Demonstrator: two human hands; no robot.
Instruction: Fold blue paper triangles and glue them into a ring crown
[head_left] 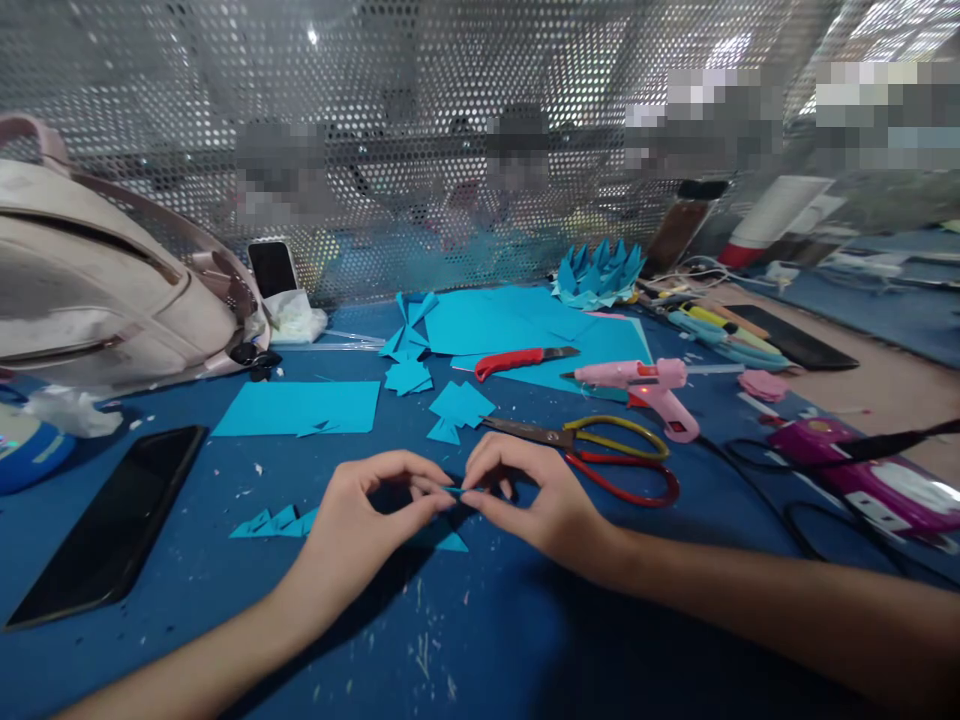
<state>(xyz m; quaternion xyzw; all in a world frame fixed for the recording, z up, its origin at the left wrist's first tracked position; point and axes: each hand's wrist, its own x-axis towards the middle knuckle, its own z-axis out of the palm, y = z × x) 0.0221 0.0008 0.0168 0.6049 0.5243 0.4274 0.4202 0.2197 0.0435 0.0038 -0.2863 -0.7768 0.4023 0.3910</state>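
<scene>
Right now you are pinching a small folded piece of light-blue paper (453,490) between both hands, left hand (358,510) and right hand (534,500), each grip narrow on its ends; being thin, light and easily creased, it is hovering just above the blue counter (480,640).

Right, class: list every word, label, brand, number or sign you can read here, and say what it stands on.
None can be read.
The pink glue gun, red utility knife and black phone show no legible print.
Any marks on the white tube are too blurred.
Both hands pinch plain blue paper.
</scene>
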